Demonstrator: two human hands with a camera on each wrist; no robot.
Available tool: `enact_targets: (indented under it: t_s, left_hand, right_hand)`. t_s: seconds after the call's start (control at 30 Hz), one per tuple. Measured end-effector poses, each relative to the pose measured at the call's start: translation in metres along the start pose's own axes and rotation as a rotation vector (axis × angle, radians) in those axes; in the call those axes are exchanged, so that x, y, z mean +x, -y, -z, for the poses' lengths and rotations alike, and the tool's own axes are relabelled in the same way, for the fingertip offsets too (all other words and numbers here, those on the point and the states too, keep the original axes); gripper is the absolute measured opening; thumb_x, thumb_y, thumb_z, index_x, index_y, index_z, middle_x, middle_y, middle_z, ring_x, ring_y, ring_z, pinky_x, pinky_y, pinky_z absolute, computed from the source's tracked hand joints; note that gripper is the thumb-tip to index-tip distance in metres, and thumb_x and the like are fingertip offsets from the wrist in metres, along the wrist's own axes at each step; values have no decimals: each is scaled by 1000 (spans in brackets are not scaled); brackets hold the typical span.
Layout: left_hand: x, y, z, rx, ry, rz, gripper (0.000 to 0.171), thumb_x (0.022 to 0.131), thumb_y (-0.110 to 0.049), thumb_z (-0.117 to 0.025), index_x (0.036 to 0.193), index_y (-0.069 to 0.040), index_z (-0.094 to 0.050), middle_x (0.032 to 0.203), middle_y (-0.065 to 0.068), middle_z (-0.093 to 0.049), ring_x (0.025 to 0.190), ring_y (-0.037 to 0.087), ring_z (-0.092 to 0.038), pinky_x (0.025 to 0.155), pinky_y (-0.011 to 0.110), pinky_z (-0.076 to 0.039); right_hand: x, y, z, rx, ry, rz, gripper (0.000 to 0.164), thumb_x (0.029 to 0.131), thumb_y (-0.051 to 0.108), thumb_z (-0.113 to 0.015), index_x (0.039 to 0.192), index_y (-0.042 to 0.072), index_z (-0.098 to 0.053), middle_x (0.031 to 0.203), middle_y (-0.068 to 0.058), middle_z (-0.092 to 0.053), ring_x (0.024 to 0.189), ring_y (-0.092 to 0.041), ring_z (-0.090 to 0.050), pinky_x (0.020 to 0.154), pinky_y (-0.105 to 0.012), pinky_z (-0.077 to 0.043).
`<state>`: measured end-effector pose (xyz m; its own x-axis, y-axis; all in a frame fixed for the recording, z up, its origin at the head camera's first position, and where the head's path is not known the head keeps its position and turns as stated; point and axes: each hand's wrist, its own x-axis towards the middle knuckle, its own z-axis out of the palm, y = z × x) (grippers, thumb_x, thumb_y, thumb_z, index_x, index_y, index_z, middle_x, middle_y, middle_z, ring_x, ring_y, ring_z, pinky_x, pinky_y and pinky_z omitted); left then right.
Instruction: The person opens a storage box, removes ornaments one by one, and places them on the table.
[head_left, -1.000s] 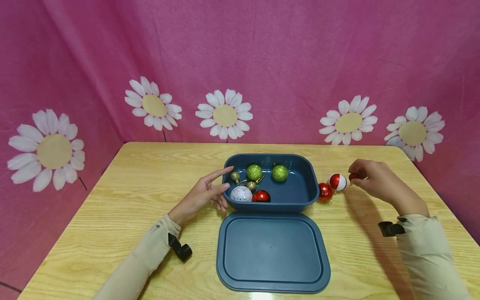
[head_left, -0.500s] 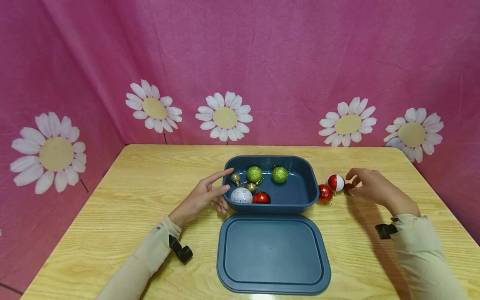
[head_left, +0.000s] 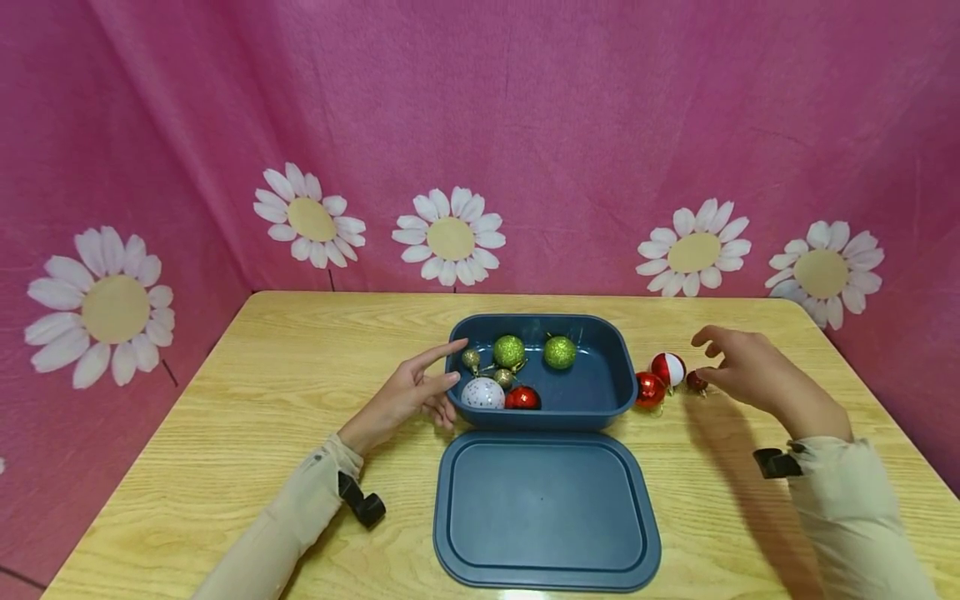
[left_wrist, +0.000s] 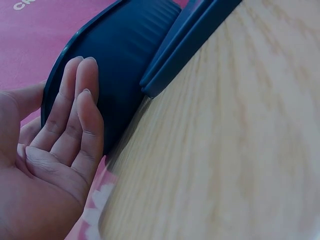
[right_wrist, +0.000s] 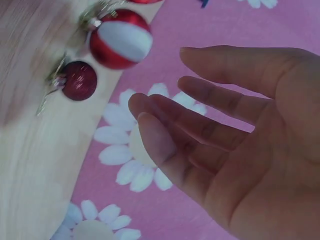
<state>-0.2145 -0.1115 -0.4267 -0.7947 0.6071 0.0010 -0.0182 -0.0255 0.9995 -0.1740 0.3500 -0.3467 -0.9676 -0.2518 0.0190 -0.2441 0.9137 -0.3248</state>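
My left hand [head_left: 411, 385] is at the left end of a dark blue plastic box [head_left: 592, 414], its thumb and index finger at the rim. In the left wrist view several straight fingers [left_wrist: 87, 117] lie along the box's outer wall. To the right of the box, my right hand [head_left: 761, 379] hovers with loosely bent fingers and nothing in them. Just beyond its fingertips a small dark red glitter bauble [right_wrist: 79, 81] rests on the table. Beside that lie a red-and-white bauble [right_wrist: 121, 39] and a shiny red bauble [head_left: 649, 390], the latter close to the box's right wall.
Inside the box are two green glitter baubles [head_left: 559, 352], two small gold ones [head_left: 503, 379], a white speckled one [head_left: 482, 393] and a red one [head_left: 522, 398]. A dark blue lid [head_left: 547, 510] lies flat in front. A pink curtain [head_left: 570, 142] hangs behind the wooden table [head_left: 315, 350].
My right hand has set the small dark red bauble down beside the red-and-white one and let go, drawing slightly away. The red-and-white bauble has shifted slightly left. My left hand stays put.
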Motion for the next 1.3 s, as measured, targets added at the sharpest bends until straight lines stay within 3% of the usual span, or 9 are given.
enact_targets:
  t_s: [0.17, 0.37, 0.8, 1.0, 1.3]
  left_hand:
    - [0, 0, 0, -1, 2, -3, 58, 104, -21, -55, 157, -21, -32, 71, 14, -71, 61, 21, -70, 60, 39, -61]
    - [0, 0, 0, -2, 7, -4, 57, 104, -22, -56, 156, -25, -34, 71, 15, -71, 61, 21, -70, 60, 38, -61]
    - [0, 1, 0, -9, -5, 9, 57, 103, -23, -57, 156, -26, -35, 71, 17, -70, 60, 22, -69, 61, 40, -61]
    - [1, 2, 0, -15, -6, 9, 55, 104, -23, -56, 155, -28, -36, 71, 17, -71, 61, 22, -69, 61, 40, -61]
    - [1, 1, 2, -20, -2, 7, 55, 104, -20, -56, 155, -28, -36, 72, 17, -70, 61, 23, -69, 62, 42, -61]
  right_hand:
    - [0, 24, 0, 6, -28, 25, 36, 87, 6, -72, 116, -8, -58, 103, -32, -65, 81, -36, -67, 71, -52, -57]
    - [0, 48, -4, 7, -66, 108, 34, 86, 4, -74, 114, -9, -60, 95, -21, -69, 78, -27, -66, 68, -45, -59]
    - [16, 102, -37, -10, -133, 283, 29, 88, 3, -70, 116, -4, -64, 104, -17, -69, 88, -28, -64, 78, -47, -56]
    - [27, 119, -50, 15, -135, 331, 24, 90, 8, -71, 112, 0, -66, 97, -10, -69, 87, -26, -65, 77, -43, -57]
    - [46, 149, -58, 84, -84, 378, 24, 93, 12, -71, 114, 1, -67, 102, -10, -70, 91, -23, -67, 80, -42, -58]
